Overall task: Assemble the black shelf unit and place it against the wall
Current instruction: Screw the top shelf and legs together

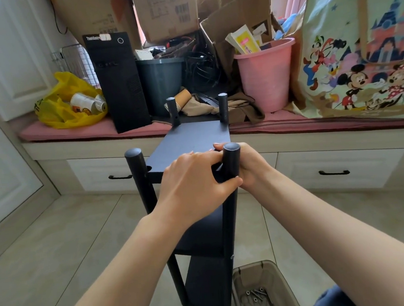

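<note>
Tiled floor (82,233), black shelf unit (202,236), translucent bin (275,276) beside

I am reading "ThinkCentre" across the top front of the black computer tower (117,82), which is standing near the pink cushion's (75,131) front edge. A white sticker (105,37) is covering its last letters. The cardboard box (165,12) is carrying print and barcodes too blurred to read.

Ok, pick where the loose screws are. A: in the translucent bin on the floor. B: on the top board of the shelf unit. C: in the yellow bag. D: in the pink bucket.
A: the screws lie in the bottom of the translucent bin, which stands on the floor just right of the black shelf unit.
</note>
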Action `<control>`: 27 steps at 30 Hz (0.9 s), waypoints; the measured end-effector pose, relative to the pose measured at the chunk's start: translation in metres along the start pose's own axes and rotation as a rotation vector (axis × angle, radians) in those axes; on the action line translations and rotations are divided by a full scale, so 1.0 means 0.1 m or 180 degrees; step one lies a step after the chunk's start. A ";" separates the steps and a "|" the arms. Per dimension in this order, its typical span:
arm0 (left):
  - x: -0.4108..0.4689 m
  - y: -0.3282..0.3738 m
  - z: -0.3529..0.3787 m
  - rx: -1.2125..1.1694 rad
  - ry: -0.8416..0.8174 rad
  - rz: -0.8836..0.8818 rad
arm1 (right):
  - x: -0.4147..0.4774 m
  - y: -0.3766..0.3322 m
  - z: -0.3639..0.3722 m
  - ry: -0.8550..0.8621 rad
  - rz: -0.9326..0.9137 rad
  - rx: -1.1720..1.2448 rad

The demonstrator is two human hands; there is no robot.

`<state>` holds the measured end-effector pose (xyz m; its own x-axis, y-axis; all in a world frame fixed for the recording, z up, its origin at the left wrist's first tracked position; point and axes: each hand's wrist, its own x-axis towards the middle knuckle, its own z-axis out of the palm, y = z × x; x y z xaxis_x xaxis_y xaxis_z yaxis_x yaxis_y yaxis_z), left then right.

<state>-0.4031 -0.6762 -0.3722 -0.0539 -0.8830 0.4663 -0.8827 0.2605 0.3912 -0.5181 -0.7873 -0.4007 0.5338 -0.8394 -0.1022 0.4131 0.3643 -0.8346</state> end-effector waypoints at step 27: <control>-0.02 -0.04 0.01 -0.0086 0.0142 0.0225 | -0.04 -0.13 0.11 0.0121 0.0070 -0.0297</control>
<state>-0.4005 -0.6761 -0.3753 -0.0943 -0.8438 0.5282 -0.8645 0.3325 0.3769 -0.5173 -0.7846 -0.3839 0.5128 -0.8470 -0.1399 0.3301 0.3451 -0.8786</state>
